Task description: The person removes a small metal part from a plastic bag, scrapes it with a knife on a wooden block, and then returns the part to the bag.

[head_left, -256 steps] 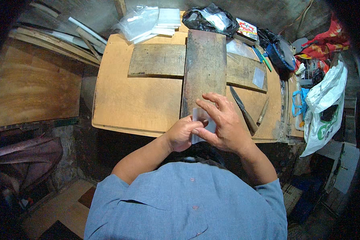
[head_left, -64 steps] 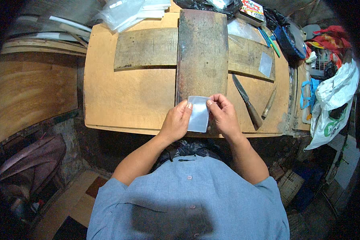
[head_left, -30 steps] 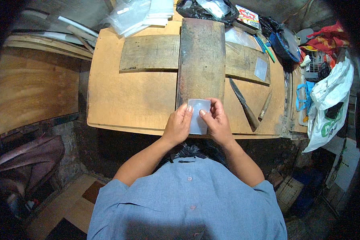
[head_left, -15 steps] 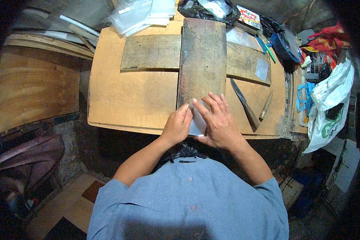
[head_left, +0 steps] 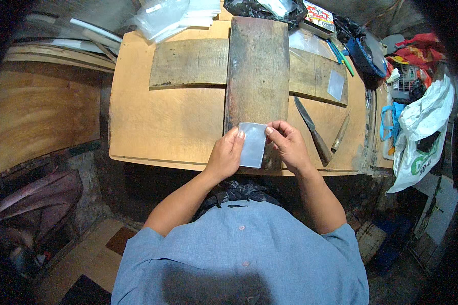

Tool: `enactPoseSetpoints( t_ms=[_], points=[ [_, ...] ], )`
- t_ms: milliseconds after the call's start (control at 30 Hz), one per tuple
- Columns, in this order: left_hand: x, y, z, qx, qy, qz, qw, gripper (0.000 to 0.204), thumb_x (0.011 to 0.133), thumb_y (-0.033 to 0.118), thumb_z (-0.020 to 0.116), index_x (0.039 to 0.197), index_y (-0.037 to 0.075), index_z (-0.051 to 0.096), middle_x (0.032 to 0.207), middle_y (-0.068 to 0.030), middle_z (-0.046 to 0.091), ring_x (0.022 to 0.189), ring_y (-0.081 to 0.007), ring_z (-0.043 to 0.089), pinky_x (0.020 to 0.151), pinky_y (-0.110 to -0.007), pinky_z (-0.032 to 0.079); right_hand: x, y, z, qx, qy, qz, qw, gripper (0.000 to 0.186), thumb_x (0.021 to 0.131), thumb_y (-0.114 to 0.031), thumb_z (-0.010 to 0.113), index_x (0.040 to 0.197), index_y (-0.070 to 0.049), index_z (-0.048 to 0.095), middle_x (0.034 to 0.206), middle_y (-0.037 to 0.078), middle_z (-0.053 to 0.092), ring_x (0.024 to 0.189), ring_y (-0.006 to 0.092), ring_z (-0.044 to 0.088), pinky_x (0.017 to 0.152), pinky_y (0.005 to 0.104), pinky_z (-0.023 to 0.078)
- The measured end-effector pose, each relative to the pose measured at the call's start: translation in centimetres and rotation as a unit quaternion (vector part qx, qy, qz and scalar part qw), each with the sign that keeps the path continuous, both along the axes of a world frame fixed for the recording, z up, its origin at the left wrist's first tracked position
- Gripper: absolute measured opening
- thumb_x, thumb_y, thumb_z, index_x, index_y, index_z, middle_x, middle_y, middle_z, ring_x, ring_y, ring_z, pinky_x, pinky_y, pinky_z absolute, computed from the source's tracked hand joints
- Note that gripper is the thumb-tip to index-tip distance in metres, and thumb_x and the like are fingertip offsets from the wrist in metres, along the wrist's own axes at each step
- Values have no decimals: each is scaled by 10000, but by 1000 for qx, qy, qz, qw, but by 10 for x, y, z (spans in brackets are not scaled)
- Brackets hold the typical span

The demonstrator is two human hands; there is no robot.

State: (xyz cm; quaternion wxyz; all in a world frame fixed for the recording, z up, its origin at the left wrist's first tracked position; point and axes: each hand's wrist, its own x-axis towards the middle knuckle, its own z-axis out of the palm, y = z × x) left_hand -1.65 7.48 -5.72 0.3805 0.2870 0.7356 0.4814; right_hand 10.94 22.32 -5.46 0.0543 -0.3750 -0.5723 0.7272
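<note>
A small rectangular stack of translucent plastic sheets is held over the near end of a long worn wooden board. My left hand grips its left edge, thumb on top and fingers underneath. At the upper right corner my right hand pinches the plastic between thumb and fingertips. A knife with a dark blade and wooden handle lies on the table to the right, beside a slim wooden-looking tool. Whether the plastic is one thick piece or several layers is hard to make out.
Beneath the long board a second plank lies crosswise on the wooden table. One clear plastic piece rests on its right part. Plastic sheets, a black bag, a small box and pens line the back; a white bag hangs right.
My right hand has drawn back from lying across the plastic to pinching its upper right corner, so more of the plastic shows. My left hand keeps its grip.
</note>
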Motion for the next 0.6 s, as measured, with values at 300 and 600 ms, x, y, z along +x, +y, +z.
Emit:
enactPoseSetpoints(
  t_ms=[300,600],
  points=[
    [0,10,-22,-12,11,-11,1000,296,1022,239,409,913,-17,512,800,-257,588,769,-433,603,673,-475,450,-3,14,-22,49,-53,16,997,232,929,-223,634,939,7,666,793,13,641,734,82,568,665,249,460],
    [-9,27,-43,-59,51,3,997,280,1005,238,439,924,-16,523,808,-265,594,793,-452,599,682,-497,448,-19,29,-37,161,-79,41,983,242,900,-221,641,891,20,663,728,38,624,696,108,562,632,288,456]
  ],
)
